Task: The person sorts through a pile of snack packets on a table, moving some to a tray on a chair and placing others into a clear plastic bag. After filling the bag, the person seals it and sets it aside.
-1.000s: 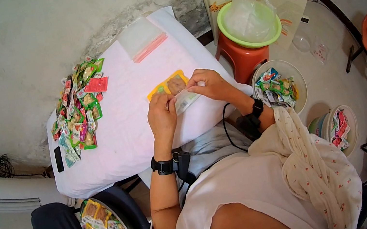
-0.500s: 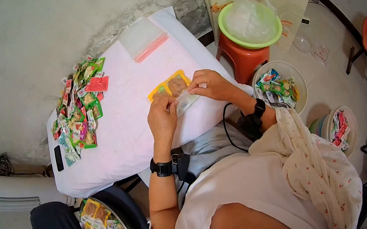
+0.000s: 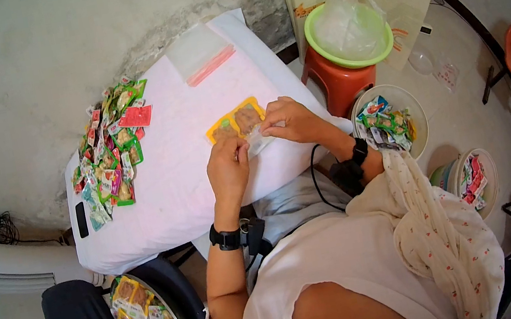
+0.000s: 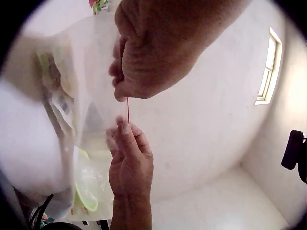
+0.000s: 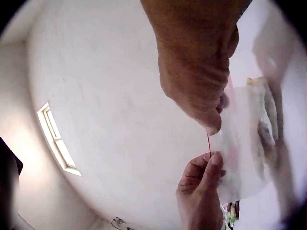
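A clear zip bag (image 3: pixel 257 142) with a thin red closure line (image 4: pixel 128 110) lies at the table's near edge. Inside or under its clear film show yellow-edged food packets (image 3: pixel 247 117) with brown pieces. My left hand (image 3: pixel 227 164) pinches the bag's mouth at one end between thumb and fingers. At the other end, my right hand (image 3: pixel 293 120) pinches the same edge. The red line runs taut between the two sets of fingertips in both wrist views. In the left wrist view, the bag's body (image 4: pixel 93 91) hangs beside my hands, packets low inside it.
A heap of small colourful snack packets (image 3: pixel 108 155) covers the table's left side, a black phone (image 3: pixel 82 221) beside it. Flat red-topped zip bags (image 3: pixel 199 53) lie at the back. Right of the table stand a green basin (image 3: pixel 387 44) on a red stool and a packet-filled bucket (image 3: pixel 420 110).
My left fingertips have shifted slightly toward my body along the bag's edge. Both hands keep their pinch, and the surroundings look the same.
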Action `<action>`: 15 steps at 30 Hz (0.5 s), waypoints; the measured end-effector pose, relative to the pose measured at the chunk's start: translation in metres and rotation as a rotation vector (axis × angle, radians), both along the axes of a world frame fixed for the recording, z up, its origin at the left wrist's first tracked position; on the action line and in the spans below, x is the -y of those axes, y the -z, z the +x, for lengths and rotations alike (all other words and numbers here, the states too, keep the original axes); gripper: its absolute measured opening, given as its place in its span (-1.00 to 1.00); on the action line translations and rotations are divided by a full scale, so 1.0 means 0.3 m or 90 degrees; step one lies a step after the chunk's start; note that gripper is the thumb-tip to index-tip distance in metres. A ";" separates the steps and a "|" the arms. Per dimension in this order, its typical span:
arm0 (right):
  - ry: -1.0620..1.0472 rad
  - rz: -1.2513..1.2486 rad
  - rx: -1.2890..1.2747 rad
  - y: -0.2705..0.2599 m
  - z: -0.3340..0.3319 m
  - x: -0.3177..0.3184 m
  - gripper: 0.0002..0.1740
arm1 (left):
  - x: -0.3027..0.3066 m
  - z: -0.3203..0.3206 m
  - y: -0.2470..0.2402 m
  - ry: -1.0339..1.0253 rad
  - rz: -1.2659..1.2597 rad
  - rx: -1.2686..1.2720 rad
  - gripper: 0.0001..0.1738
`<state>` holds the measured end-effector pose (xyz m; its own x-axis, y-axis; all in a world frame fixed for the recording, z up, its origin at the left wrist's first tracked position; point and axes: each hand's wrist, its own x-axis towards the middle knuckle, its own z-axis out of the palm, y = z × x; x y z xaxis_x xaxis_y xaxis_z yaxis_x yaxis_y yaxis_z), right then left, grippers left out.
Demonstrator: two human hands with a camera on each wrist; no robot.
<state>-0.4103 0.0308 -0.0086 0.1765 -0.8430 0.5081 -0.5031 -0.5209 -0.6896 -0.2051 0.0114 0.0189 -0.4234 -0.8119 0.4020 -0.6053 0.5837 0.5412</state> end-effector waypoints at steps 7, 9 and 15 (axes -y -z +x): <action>-0.015 0.006 -0.020 0.005 -0.009 -0.013 -0.95 | -0.022 0.025 0.012 0.001 -0.037 0.002 -0.96; -0.020 0.004 -0.016 0.008 -0.009 -0.015 -0.95 | -0.029 0.038 0.016 -0.005 -0.044 0.013 -0.95; -0.028 -0.034 -0.008 0.019 -0.011 -0.019 -0.94 | -0.039 0.083 0.031 -0.002 -0.064 0.007 -0.94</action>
<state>-0.4136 0.0366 -0.0141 0.2197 -0.8057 0.5500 -0.4866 -0.5792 -0.6540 -0.1801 0.0230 0.0095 -0.4262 -0.7688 0.4768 -0.6127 0.6330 0.4732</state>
